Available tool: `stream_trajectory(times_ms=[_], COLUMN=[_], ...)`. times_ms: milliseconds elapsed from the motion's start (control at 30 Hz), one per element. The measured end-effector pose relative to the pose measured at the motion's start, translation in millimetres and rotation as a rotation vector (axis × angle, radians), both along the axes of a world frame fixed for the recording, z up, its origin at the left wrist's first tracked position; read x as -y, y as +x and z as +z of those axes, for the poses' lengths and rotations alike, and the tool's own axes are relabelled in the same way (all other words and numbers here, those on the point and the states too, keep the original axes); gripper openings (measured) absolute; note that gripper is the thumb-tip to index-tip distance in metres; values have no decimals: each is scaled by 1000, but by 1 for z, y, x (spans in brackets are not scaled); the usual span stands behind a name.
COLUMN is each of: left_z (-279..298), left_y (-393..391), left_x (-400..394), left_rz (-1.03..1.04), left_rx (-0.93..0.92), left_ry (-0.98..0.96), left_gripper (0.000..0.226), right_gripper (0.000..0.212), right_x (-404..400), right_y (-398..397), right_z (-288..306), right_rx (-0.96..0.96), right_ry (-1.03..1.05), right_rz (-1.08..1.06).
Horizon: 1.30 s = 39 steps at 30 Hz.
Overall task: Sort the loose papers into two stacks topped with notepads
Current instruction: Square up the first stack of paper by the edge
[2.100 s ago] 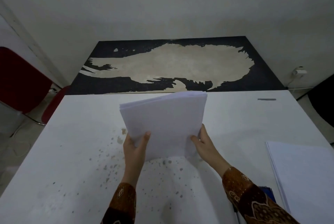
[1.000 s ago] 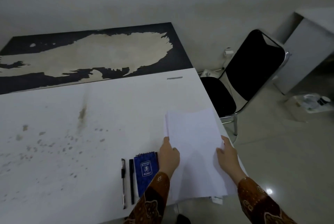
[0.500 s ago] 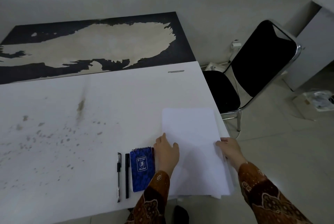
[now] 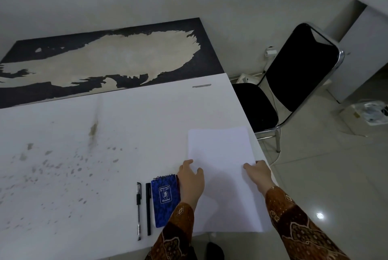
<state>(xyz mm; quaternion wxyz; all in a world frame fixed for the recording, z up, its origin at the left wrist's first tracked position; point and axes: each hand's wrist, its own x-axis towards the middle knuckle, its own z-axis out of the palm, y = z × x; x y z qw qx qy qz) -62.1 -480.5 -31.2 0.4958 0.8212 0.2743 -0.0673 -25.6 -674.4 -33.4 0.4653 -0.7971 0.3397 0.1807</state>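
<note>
The stack of white papers [image 4: 222, 178] lies flat at the right edge of the white table [image 4: 105, 134], near its near right corner. Its long axis runs from the near edge toward the far edge, leaning slightly left as it goes away; its near end overhangs the near edge of the table a little, and its right side lies along the table's right edge.

The left hand [image 4: 192, 180] rests on the stack's left margin, fingers spread and flat, its grip pinching nothing. The right hand [image 4: 259, 172] lies at the stack's right margin, fingers loosely extended onto the sheet; whether its thumb curls under the paper's edge I cannot tell.

Just left of the left hand lies a blue spiral notepad [image 4: 164, 199], spiral end toward the far edge, long axis parallel to the stack. Left of it lie two black pens [image 4: 143, 207] side by side, also pointing toward the far edge.

Two seconds ago both hands held the papers upright over the middle of the table. One second ago the stack was tilted above this corner, pinched at both sides. Half a second ago it was already down; since then the hands have barely shifted and the fingers have flattened.
</note>
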Motion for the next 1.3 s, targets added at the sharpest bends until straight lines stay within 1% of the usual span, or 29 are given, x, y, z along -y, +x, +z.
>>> stream_trajectory(times_ms=[67, 133, 233, 367, 500, 600, 700, 800, 833, 933, 1000, 1067, 1133, 1233, 1300], left_z=[0, 1, 1, 0, 0, -1, 0, 0, 0, 1, 2, 3, 3, 5, 5], left_y=[-1, -1, -1, -2, -3, -3, -2, -2, -3, -3, -4, -4, -5, -4, -3], left_x=[-1, 0, 1, 2, 1, 1, 2, 2, 2, 2, 1, 1, 1, 1, 2], left_rz=[-1, 0, -6, -7, -21, -30, -25, -18, -16, -9, -6, -8, -2, 13, 24], left_rx=[1, 3, 7, 13, 11, 15, 18, 19, 21, 23, 16, 14, 15, 7, 6], left_ry=[0, -2, 2, 4, 13, 16, 16, 12, 13, 8, 0, -7, -15, -28, -29], left_gripper=[38, 38, 38, 39, 38, 37, 37, 37, 37, 37, 36, 36, 36, 35, 35], right_gripper=[48, 55, 53, 58, 58, 56, 50, 30, 29, 42, 54, 65, 66, 58, 54], right_x=[-4, -6, -13, -18, -11, -7, -4, -2, -1, -2, -7, -14, -19, -21, -24], right_y=[-1, 1, 2, -1, -1, 2, 7, 11, 12, 13, 10, 7, 6, 0, -7], right_z=[4, 6, 9, 10, 10, 12, 9, 13, 12, 15, 15, 16, 15, 22, 29], right_rx=[-20, -45, -61, -37, 3, 7, -4, 5, 11, -15, -84, -99, -48, 8, 39], right_ry=[-14, -41, -134, -206, -137, -59, -24, -14, -8, -22, -115, -163, -115, -34, -50], right_rz=[7, 9, 41, 91, 108, 61, 12, 28, 34, 55, 103, 117, 95, 44, 62])
